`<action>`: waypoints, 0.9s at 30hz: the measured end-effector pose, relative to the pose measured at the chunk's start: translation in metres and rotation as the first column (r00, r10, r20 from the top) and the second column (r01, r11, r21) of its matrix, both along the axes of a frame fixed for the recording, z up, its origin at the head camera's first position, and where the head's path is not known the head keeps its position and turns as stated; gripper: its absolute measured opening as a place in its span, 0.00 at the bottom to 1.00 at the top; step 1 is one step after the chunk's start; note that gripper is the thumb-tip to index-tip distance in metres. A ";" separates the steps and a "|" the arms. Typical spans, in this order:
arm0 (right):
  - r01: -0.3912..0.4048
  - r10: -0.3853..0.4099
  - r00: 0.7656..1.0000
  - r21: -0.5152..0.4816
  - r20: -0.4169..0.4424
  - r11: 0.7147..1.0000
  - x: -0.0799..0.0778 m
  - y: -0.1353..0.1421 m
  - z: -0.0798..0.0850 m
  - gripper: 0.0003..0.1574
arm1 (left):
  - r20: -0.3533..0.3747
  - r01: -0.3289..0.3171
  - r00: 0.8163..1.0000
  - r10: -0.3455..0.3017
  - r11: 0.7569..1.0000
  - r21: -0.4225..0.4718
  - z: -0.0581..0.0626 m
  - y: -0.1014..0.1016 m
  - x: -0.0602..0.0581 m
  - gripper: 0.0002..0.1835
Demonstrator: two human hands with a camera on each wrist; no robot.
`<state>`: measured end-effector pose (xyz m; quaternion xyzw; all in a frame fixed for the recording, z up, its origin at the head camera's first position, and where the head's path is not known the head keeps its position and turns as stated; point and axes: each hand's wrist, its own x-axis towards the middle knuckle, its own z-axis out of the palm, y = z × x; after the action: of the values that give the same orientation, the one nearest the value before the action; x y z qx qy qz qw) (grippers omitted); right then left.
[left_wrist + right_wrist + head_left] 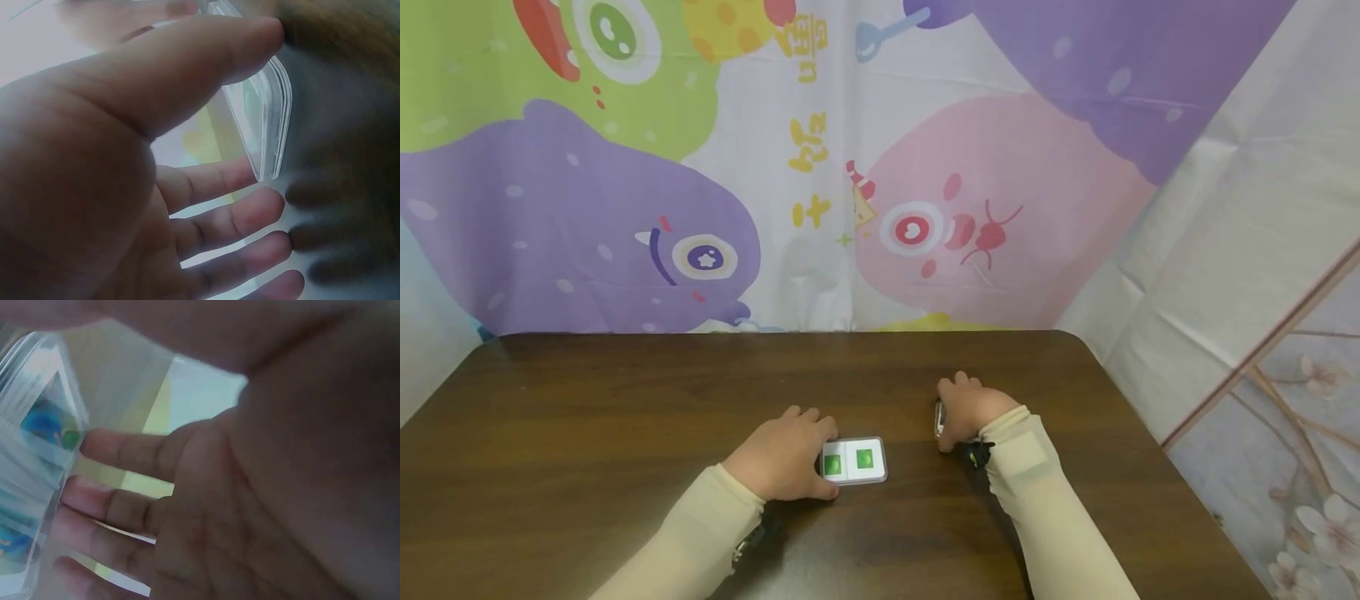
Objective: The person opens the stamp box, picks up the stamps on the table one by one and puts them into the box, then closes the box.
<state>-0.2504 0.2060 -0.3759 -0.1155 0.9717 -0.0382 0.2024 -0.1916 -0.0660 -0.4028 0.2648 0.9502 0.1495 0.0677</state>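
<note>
A flat clear plastic case (pixel 854 461) with two white panels, each bearing a green picture, lies on the brown table left of its front middle. My left hand (pixel 781 457) holds it at its left end, thumb on the near edge and forefinger at the far edge. In the left wrist view the clear rim (pixel 275 119) shows between thumb and forefinger, the other fingers spread. Further right, my right hand (pixel 968 408) grips a second clear case (pixel 939 419) from its right side. Blue and green pictures (pixel 47 428) show through that case in the right wrist view; the hand hides much of it in the head view.
The dark wood table (pixel 625 400) has rounded far corners. Behind it hangs a curtain (pixel 805 250) printed with cartoon monsters, and a pale flowered cloth (pixel 1300 400) hangs on the right. Bands with small devices sit at both wrists.
</note>
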 end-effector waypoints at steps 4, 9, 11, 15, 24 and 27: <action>0.017 -0.017 1.000 0.017 -0.006 1.000 -0.003 0.004 -0.005 0.43 | -0.008 0.001 1.000 -0.001 1.000 -0.012 -0.001 0.001 -0.001 0.34; 0.007 -0.007 1.000 0.014 -0.015 1.000 -0.005 0.005 -0.005 0.40 | -0.016 0.005 1.000 -0.005 1.000 -0.013 -0.001 0.002 -0.002 0.35; 0.001 -0.001 1.000 0.016 -0.022 1.000 -0.005 0.004 -0.005 0.39 | -0.019 0.006 1.000 -0.007 1.000 -0.012 0.000 0.002 -0.002 0.35; -0.009 0.010 0.999 0.024 -0.034 1.000 -0.004 0.000 -0.005 0.39 | -0.020 0.006 1.000 -0.006 1.000 -0.016 0.001 0.003 -0.002 0.34; -0.080 0.081 0.997 0.010 -0.009 0.997 0.004 -0.021 -0.008 0.43 | 0.007 -0.005 1.000 0.005 1.000 -0.007 0.001 0.003 -0.002 0.31; -0.091 0.091 0.996 0.007 -0.015 0.996 0.008 -0.026 -0.007 0.42 | 0.014 -0.007 1.000 0.007 1.000 -0.003 0.000 0.003 -0.002 0.30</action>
<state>-0.2425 0.1799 -0.3833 -0.1594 0.9671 -0.0251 0.1966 -0.1931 -0.0629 -0.4024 0.2606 0.9508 0.1502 0.0742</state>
